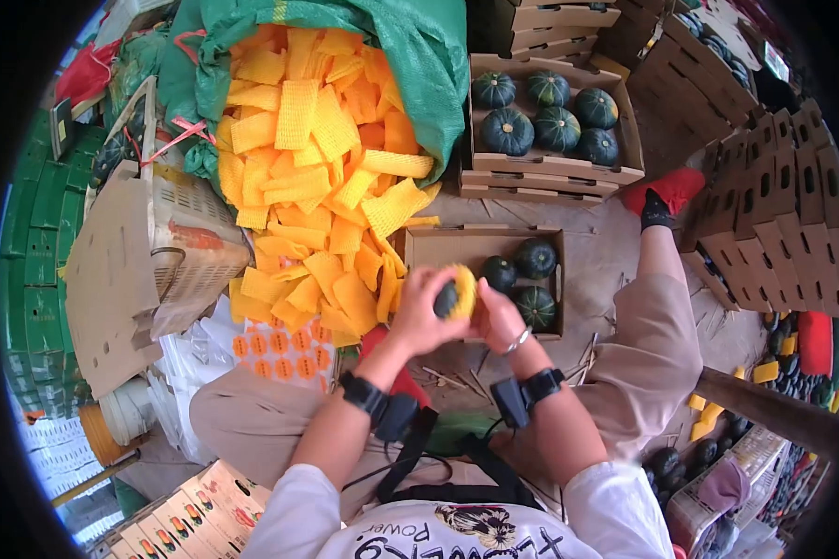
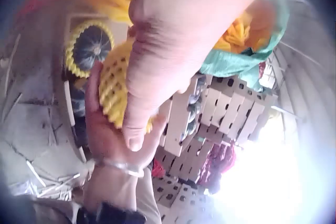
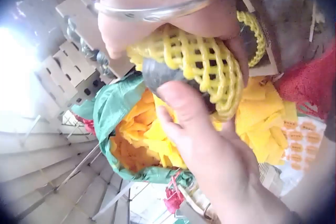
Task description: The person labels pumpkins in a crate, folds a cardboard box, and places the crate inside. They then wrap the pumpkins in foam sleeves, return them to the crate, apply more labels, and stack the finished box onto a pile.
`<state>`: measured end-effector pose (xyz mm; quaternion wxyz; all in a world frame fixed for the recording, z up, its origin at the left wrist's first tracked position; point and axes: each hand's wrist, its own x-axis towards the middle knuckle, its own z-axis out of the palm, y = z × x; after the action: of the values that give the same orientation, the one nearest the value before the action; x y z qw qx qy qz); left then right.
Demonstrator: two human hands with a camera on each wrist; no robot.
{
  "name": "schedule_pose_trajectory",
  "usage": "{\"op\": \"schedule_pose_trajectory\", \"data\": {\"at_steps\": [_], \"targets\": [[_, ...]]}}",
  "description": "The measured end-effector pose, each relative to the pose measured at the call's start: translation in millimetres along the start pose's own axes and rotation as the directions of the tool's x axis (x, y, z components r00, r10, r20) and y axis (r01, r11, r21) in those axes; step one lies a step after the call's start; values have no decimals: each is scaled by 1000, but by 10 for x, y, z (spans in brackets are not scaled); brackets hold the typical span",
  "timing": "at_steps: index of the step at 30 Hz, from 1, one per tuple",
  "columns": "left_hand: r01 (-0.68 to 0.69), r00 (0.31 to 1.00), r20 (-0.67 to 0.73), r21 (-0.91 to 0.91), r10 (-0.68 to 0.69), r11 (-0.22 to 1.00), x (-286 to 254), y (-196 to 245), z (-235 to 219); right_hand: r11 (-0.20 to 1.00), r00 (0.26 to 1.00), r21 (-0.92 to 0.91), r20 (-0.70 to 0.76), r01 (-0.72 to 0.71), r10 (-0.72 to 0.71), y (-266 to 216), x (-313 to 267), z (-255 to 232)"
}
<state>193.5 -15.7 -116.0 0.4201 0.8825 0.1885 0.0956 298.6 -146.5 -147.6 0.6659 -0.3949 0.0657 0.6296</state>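
Both hands hold a small dark green pumpkin [image 1: 447, 300] over a low cardboard box [image 1: 438, 244]. A yellow foam net sleeve [image 3: 214, 71] covers part of it, and dark skin still shows on one side. My left hand [image 1: 418, 315] grips the pumpkin, its thumb on the bare skin in the right wrist view. From the other side my right hand [image 1: 501, 321], with a silver bangle at the wrist, holds the netted side. Inside the box sit several dark pumpkins [image 1: 535, 306]; the left wrist view shows one pumpkin [image 2: 92, 49] there ringed by a yellow net.
A green sack [image 1: 429, 56] spills flat yellow foam nets [image 1: 331, 130] at the upper left. Behind the low box, another carton [image 1: 550, 171] holds several pumpkins. Stacked cardboard boxes [image 1: 764, 214] stand at the right. A sheet of orange stickers [image 1: 284, 352] lies near the left knee.
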Motion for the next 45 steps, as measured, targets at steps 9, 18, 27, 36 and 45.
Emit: {"op": "schedule_pose_trajectory", "data": {"at_steps": [9,18,27,36,45], "targets": [[58,997,-76,336,-35,940,742,-651,478,-338,980,-920,-187,-199,-68,206,652,193],[70,983,106,541,-151,838,716,-611,461,-55,969,-998,41,28,-243,121,181,-33],[43,999,4,543,-53,839,502,-589,426,-179,818,-955,-98,-238,-567,-386,1125,-157],[-1,999,36,542,-22,841,631,-724,510,-365,906,-913,-13,-183,-422,-284,1172,-205],[-59,948,-286,262,136,963,711,-596,43,-357,918,-931,75,-74,-388,-173,1097,51]]}}
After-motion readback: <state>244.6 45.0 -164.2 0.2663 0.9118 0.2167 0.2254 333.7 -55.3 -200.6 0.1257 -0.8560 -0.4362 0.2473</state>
